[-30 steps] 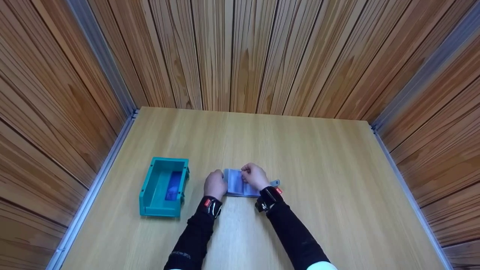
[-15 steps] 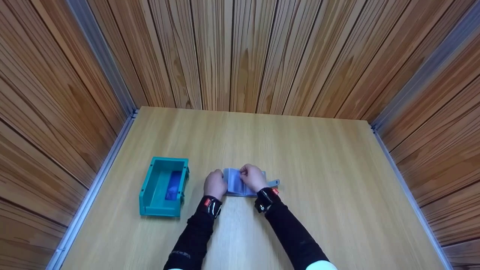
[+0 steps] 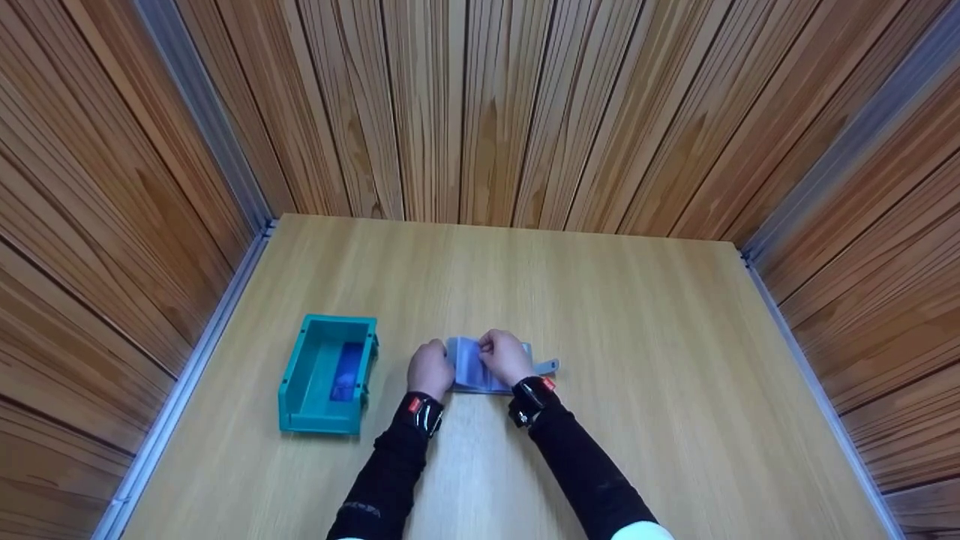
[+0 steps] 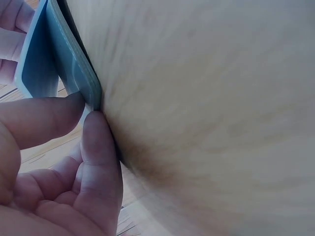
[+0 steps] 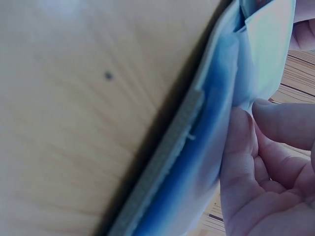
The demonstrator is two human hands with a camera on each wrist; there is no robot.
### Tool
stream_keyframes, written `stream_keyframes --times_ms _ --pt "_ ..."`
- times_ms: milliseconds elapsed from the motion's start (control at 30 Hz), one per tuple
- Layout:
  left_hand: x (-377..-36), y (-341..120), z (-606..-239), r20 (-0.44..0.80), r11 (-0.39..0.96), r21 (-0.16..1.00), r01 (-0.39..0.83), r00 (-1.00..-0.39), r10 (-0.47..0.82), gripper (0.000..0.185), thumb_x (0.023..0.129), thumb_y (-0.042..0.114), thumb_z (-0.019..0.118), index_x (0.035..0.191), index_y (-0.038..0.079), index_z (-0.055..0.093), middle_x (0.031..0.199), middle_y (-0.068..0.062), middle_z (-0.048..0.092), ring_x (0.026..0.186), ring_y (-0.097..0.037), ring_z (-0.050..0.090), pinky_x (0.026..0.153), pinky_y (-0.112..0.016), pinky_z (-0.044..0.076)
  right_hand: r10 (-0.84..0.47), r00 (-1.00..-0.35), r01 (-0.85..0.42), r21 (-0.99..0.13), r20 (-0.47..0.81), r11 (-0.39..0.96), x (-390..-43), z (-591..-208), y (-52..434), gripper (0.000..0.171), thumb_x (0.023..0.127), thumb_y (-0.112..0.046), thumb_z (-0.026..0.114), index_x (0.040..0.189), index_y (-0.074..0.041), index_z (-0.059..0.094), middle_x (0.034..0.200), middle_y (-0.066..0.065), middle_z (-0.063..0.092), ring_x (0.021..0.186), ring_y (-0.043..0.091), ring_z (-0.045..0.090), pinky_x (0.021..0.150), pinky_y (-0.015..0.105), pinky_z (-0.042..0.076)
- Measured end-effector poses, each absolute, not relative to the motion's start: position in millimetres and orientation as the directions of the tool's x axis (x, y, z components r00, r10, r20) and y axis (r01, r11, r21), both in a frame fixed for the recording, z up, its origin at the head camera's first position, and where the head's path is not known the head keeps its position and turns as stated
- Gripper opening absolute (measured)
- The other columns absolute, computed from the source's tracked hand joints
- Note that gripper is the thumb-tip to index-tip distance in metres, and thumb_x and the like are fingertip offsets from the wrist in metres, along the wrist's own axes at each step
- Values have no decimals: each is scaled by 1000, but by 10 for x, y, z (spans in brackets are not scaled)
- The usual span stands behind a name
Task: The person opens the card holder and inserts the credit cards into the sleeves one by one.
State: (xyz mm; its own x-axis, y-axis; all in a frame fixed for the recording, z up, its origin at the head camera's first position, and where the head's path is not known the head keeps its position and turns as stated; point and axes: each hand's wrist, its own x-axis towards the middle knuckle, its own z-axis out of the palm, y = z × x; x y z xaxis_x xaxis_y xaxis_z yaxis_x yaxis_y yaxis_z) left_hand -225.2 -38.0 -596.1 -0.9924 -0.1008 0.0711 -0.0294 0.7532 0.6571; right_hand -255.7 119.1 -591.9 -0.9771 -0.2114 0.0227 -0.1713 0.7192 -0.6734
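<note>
A blue card holder [image 3: 471,369] with clear, bluish plastic sleeves lies spread on the table, a short strap [image 3: 548,367] sticking out at its right. My left hand [image 3: 431,369] pinches the left edge of the cover; in the left wrist view, thumb and forefinger [image 4: 96,137] meet at a corner of the cover [image 4: 74,64]. Over the right half, my right hand [image 3: 508,358] has thumb and forefinger together at a sleeve [image 3: 471,352]. The right wrist view shows these fingertips [image 5: 241,123] pinching the sleeve's edge, beside a whitish-green panel [image 5: 268,49].
Left of my hands stands a green-teal plastic bin [image 3: 292,382], with a dark blue rectangular patch [image 3: 346,371] at its inner right side. Wood-plank walls [image 3: 495,112] and metal rails [image 3: 187,382] bound the table [image 3: 637,337].
My right hand and wrist have shifted slightly left, uncovering more of the strap and the holder's right edge. The left hand keeps its place.
</note>
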Motion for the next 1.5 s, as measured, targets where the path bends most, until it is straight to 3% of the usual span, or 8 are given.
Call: stream_keyframes --times_ms 333,567,1133,1500 --pt "-2252 -390 -5968 72 756 654 -22 -993 -92 11 77 -2 70 83 -1 62 80 -15 64 78 -35 64 71 -47 50 -220 -975 -183 -686 34 704 -2541 -5914 1193 14 84 2 72 97 1 67 92 9 64 89 25 62 81 36 50" --pt "-2261 -385 -5965 48 759 650 -43 -994 -98 9 79 -2 67 88 -2 64 85 -17 66 82 -37 64 74 -47 50 -220 -975 -176 -689 24 703 -2547 -5906 1199 11 87 -1 71 97 1 67 91 8 64 87 24 62 81 37 50" --pt "-2250 -381 -5978 78 762 647 -33 -991 -109 7 77 -6 63 79 1 60 78 -15 64 76 -36 64 69 -48 49 -218 -966 -253 -664 138 704 -2545 -5804 1416 14 84 2 71 97 5 66 89 11 63 86 28 62 80 41 50" --pt "-2250 -377 -5979 72 754 656 -36 -991 -109 8 76 -5 65 78 1 60 75 -12 63 73 -33 62 66 -46 48 -131 -987 -162 -657 97 736 -2527 -5732 1560 12 86 -1 71 97 2 67 90 10 64 87 27 63 80 41 50"
